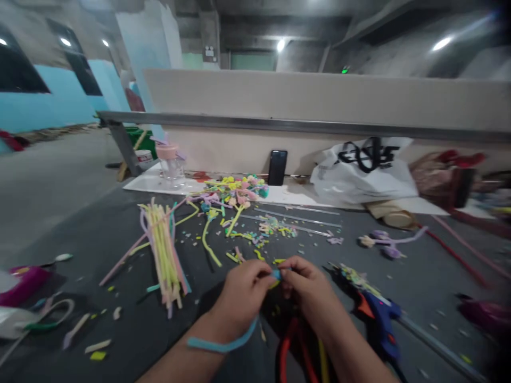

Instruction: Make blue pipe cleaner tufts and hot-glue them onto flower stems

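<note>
My left hand (241,292) and my right hand (309,287) meet above the dark tabletop, fingertips pinched together. Between them is a bent piece of blue pipe cleaner (276,274), with a bit of yellow showing just below it. A longer blue length (223,347) trails out beneath my left wrist; whether it joins the pinched piece is hidden. Under my right forearm lie red tool handles (284,348) beside a yellow one, their working ends out of sight. Right of my right hand rests a blue glue gun (381,324), its nozzle among pipe cleaner clippings.
A bundle of yellow and pink pipe cleaners (163,250) lies to the left. Behind are pipe cleaner flowers (239,189), clear glue sticks (307,219), a phone (277,167), a cup (171,162) and a white bag (363,173). A purple flower (387,242) sits at right; scraps are scattered about.
</note>
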The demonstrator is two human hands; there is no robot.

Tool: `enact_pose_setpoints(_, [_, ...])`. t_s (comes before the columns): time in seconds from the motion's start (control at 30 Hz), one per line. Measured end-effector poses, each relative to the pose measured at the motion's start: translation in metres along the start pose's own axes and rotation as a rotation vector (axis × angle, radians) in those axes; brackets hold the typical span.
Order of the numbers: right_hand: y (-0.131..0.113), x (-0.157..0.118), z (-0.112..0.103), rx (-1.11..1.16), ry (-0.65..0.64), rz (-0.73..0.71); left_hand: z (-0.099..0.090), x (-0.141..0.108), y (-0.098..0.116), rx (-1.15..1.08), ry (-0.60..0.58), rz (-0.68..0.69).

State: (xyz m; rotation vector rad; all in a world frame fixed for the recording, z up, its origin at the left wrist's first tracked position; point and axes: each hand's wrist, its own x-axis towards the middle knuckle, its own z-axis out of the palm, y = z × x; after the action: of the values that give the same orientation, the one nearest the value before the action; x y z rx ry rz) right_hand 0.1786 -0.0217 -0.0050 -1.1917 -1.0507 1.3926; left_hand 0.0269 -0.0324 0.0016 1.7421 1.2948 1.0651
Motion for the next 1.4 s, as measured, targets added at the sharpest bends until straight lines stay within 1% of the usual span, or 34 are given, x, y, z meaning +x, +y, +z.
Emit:
enact_pose_setpoints(0.03, [-0.001, -0.001, 0.000, 0.069, -0.006, -0.014, -0.001, 0.002, 0.002, -0.149, -0.002, -0.121])
enact_pose_setpoints(0.07, [-0.003, -0.002, 0.000, 0.139, -0.018, -0.033, -0.003, 0.004, 0.003, -0.289, -0.004, -0.212])
enact_pose_setpoints(0.13, [-0.005, -0.003, -0.001, 0.248, -0.055, -0.071, -0.008, 0.007, 0.005, -0.513, 0.048, -0.318])
enact_pose_setpoints(0.17, [-0.006, -0.004, -0.001, 0.273, -0.075, -0.091, -0.010, 0.008, 0.006, -0.606, 0.022, -0.348])
enact_pose_setpoints(0.2, [-0.007, -0.005, -0.002, 0.276, -0.095, -0.110, -0.011, 0.008, 0.007, -0.666, -0.036, -0.382])
enact_pose_setpoints(0.27, [-0.009, -0.008, -0.002, 0.217, -0.132, -0.160, -0.014, 0.006, 0.008, -0.708, -0.201, -0.436])
enact_pose_setpoints(0.3, [-0.010, -0.010, -0.002, 0.165, -0.148, -0.190, -0.015, 0.005, 0.009, -0.695, -0.275, -0.456])
enact_pose_setpoints(0.33, [-0.011, -0.011, -0.002, 0.105, -0.163, -0.217, -0.015, 0.004, 0.009, -0.676, -0.323, -0.470])
enact_pose_setpoints(0.4, [-0.012, -0.013, -0.003, -0.025, -0.178, -0.265, -0.014, 0.003, 0.009, -0.646, -0.355, -0.489])
enact_pose_setpoints(0.5, [-0.015, -0.013, -0.002, -0.213, -0.148, -0.328, -0.012, 0.004, 0.011, -0.620, -0.341, -0.491])
enact_pose_setpoints(0.57, [-0.016, -0.012, -0.002, -0.318, -0.108, -0.376, -0.010, 0.004, 0.013, -0.554, -0.313, -0.472])
enact_pose_setpoints(0.67, [-0.018, -0.012, -0.001, -0.442, -0.089, -0.444, -0.009, 0.004, 0.016, -0.460, -0.279, -0.450])
enact_pose_setpoints(0.77, [-0.019, -0.013, -0.001, -0.537, -0.100, -0.489, -0.009, 0.003, 0.016, -0.413, -0.322, -0.431])
enact_pose_setpoints(0.87, [-0.021, -0.014, -0.001, -0.593, -0.119, -0.527, -0.008, 0.003, 0.013, -0.386, -0.378, -0.429])
enact_pose_setpoints(1.0, [-0.022, -0.014, 0.000, -0.630, -0.138, -0.571, -0.006, 0.002, 0.011, -0.449, -0.428, -0.421])
enact_pose_setpoints(1.1, [-0.022, -0.015, 0.000, -0.647, -0.141, -0.582, -0.006, 0.001, 0.010, -0.436, -0.461, -0.453])
enact_pose_setpoints(1.27, [-0.021, -0.016, 0.001, -0.637, -0.138, -0.580, -0.004, -0.002, 0.009, -0.369, -0.459, -0.461])
enact_pose_setpoints(1.33, [-0.019, -0.016, 0.002, -0.636, -0.135, -0.572, -0.003, -0.003, 0.008, -0.343, -0.418, -0.453])
enact_pose_setpoints(1.4, [-0.017, -0.017, 0.003, -0.589, -0.132, -0.527, -0.003, -0.003, 0.008, -0.331, -0.352, -0.418])
